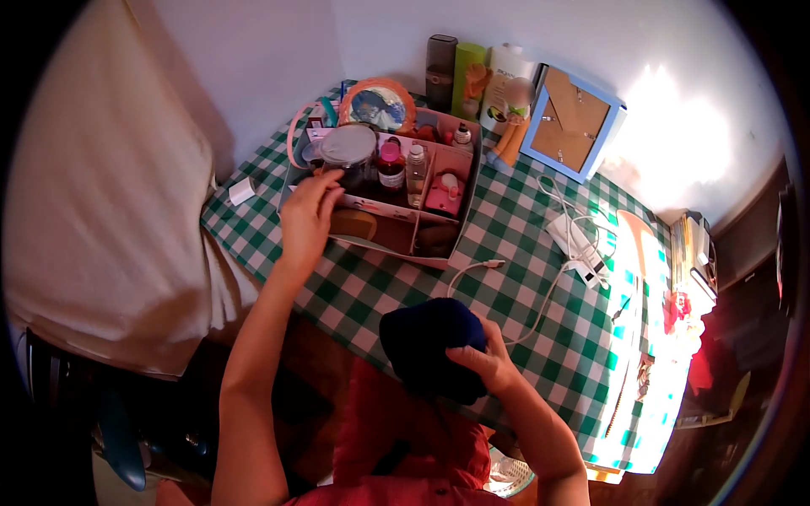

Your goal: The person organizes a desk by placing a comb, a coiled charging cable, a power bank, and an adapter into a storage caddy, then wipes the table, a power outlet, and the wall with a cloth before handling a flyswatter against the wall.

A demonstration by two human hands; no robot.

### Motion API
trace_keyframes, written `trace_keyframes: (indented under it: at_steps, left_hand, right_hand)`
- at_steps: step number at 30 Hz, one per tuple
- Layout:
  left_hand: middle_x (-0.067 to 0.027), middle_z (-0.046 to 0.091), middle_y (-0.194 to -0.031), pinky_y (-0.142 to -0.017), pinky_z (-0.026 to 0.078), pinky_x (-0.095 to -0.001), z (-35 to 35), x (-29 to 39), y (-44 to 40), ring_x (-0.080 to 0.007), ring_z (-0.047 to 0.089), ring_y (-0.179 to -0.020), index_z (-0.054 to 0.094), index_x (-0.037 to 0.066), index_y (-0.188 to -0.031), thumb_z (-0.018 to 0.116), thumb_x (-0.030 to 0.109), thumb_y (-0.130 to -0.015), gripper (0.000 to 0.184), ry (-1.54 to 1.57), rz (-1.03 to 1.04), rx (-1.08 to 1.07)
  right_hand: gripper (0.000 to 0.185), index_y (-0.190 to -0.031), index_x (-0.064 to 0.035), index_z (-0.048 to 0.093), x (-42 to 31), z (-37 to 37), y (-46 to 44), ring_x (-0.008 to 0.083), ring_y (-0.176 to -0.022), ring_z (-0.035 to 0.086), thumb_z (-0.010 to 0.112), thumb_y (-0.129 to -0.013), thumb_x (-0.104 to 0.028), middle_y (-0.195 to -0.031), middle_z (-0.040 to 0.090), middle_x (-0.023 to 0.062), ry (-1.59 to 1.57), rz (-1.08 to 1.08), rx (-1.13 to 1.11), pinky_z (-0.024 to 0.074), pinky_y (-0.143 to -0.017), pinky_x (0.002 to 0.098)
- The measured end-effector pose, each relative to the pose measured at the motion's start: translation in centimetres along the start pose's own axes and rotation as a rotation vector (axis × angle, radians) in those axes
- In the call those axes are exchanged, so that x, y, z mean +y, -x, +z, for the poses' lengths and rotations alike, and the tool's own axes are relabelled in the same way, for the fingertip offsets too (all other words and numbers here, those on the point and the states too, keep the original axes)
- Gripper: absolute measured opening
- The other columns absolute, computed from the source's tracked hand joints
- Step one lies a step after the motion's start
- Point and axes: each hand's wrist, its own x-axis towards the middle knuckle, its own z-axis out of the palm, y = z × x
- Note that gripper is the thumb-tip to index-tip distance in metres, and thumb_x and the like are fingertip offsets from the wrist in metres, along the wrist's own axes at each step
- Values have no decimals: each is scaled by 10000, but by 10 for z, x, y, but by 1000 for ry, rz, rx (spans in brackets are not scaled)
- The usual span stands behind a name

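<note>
My right hand (485, 358) grips a dark blue fabric bundle (432, 346) over the table's front edge; its exact kind cannot be made out. My left hand (308, 215) reaches over the left side of a divided organizer box (434, 263), fingers loosely bent and apart, with nothing visible in them. Just beyond its fingertips stands a jar with a round grey lid (348, 145). To the right in the box are a pink-capped bottle (391, 166), a clear bottle (416, 175) and a pink item (445, 194). A brownish oval object (353, 224) lies in the front compartment.
On the checked tablecloth (354, 295) are a white cylinder (241, 191), a white power strip (574, 240) with tangled cables, and a blue picture frame (572, 122). An orange-rimmed mirror (377, 105), tall bottles (509, 72) and a doll (509, 139) stand at the back.
</note>
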Motion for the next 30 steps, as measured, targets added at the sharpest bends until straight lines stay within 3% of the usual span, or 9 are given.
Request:
trace_keyframes:
  at_steps: [6,10,12,14,16,18,21,26,30]
  left_hand:
    - [-128,648,-977,-732,525,-318,28,101,31,-239,647,-874,614,33,-1075,635,29,-830,246,402,161,-380]
    - [-122,622,-955,-704,533,-313,67,142,58,-263,639,-893,550,-2,-1116,592,57,-838,287,101,208,-619]
    - [-107,591,-914,-674,539,-284,80,157,61,-243,639,-881,546,2,-1060,593,42,-813,254,-131,197,-656]
    - [-93,579,-877,-635,541,-265,95,161,68,-224,648,-825,548,6,-964,583,34,-808,162,-386,84,-723]
    - [-88,582,-856,-626,538,-275,98,164,71,-217,652,-785,550,22,-916,584,44,-810,113,-389,78,-683]
    - [-82,586,-836,-617,535,-285,98,161,74,-209,656,-745,552,37,-868,584,55,-812,67,-398,73,-637]
    - [-84,608,-807,-603,523,-295,83,145,77,-207,648,-677,589,44,-851,618,61,-802,60,-78,90,-478]
    - [-28,635,-815,-626,493,-235,18,139,67,-105,595,-667,641,6,-924,662,34,-824,106,730,-580,-448]
    - [-3,620,-819,-625,479,-208,-15,119,78,-69,570,-693,644,-4,-925,645,33,-856,79,831,-667,-249]
  right_hand:
    - [607,-1191,50,537,-45,-23,23,196,-918,606,691,-654,-187,-1022,638,105,-164,-187,153,464,-845,292]
    - [550,-1146,42,577,-95,-29,76,189,-887,627,733,-632,-77,-974,660,117,237,-299,573,471,-848,301]
    - [499,-1112,21,603,-123,-42,88,166,-791,651,751,-645,-75,-864,676,95,770,-92,355,498,-770,289]
    - [442,-1077,-29,627,-114,-42,92,218,-689,686,751,-661,-111,-792,680,131,1117,-36,415,527,-680,308]
    - [455,-1082,-31,631,-99,-44,90,242,-739,687,754,-664,-163,-824,685,142,1204,200,526,528,-714,327]
    - [455,-1092,-38,631,-86,-48,87,260,-731,687,752,-674,-168,-831,687,152,1262,215,570,531,-708,333]
    - [469,-1115,-45,627,-87,-52,88,282,-783,683,753,-686,-187,-881,686,170,1267,232,593,529,-732,345]
    - [500,-1170,-64,599,-61,-62,92,297,-898,656,727,-760,-319,-999,665,160,1455,8,539,514,-779,368]
    - [498,-1228,-58,566,-55,-48,81,321,-978,622,627,-854,-380,-1127,624,152,1717,129,620,501,-812,392]
